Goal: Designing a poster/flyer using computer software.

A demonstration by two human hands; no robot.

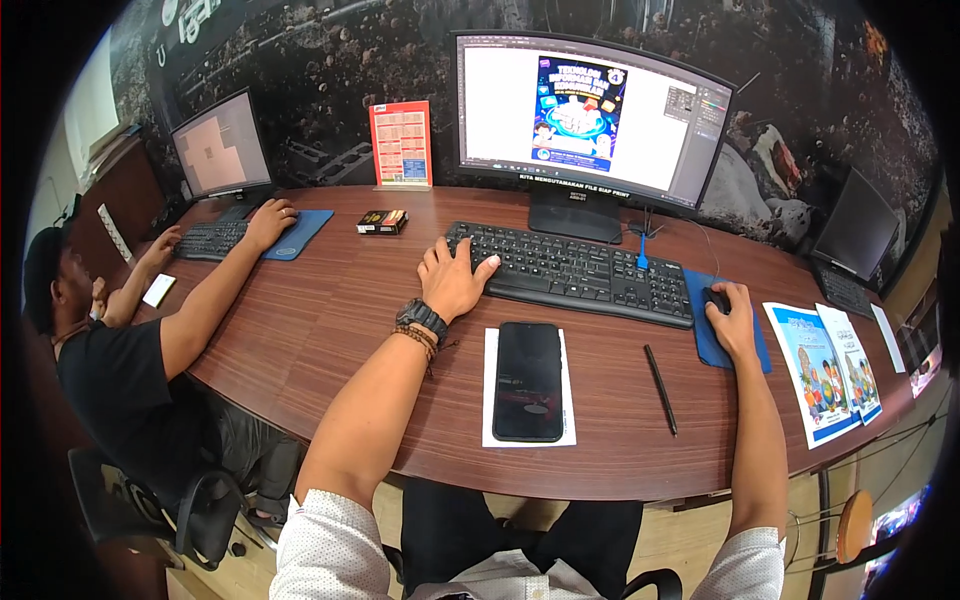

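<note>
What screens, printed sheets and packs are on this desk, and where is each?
Curved monitor: centre back, white window, blue poster.
Smaller monitor: back left, pale screen.
Red card: upright between monitors.
Small dark box: below the card.
Phone: dark, on white paper.
Blue flyers: right edge.
</note>
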